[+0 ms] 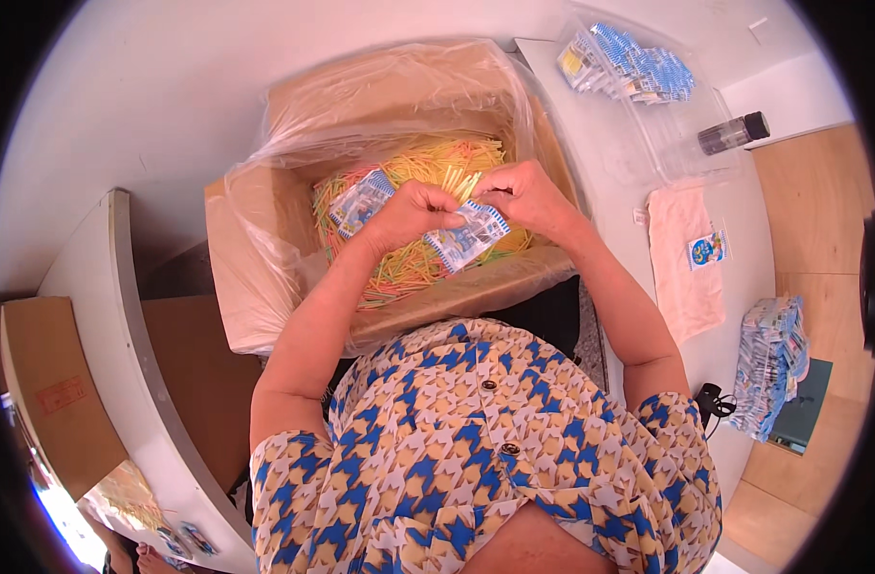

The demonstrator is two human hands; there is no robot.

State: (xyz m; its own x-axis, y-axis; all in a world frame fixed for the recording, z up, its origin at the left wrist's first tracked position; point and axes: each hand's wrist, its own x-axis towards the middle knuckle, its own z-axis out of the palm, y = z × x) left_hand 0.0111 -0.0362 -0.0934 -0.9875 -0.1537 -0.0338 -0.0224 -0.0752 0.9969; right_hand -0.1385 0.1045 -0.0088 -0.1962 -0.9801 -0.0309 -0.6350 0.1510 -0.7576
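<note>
My left hand (414, 216) is closed on a small blue-and-white striped packet (471, 239), thumb across its upper left part. At the packet's top right corner, the fingers of my right hand (531, 199) pinch together. A small bunch of pale yellow sticks (459, 182) stands up at the packet's top edge, close to my right fingertips. Whether the sticks are inside the packet is hidden. Another similar packet (359, 203) lies left of my left hand, over a heap of thin yellow, green and pink sticks (399, 277) in a plastic-lined cardboard box (399, 320).
On the white table (743, 249) at right, a clear plastic bin (638, 143) holds striped packets and a dark-capped bottle (729, 134). A pink cloth (681, 277) bears one packet (707, 250). Stacked packets (770, 359) stand beyond. A white panel (136, 316) and another box (60, 392) are at left.
</note>
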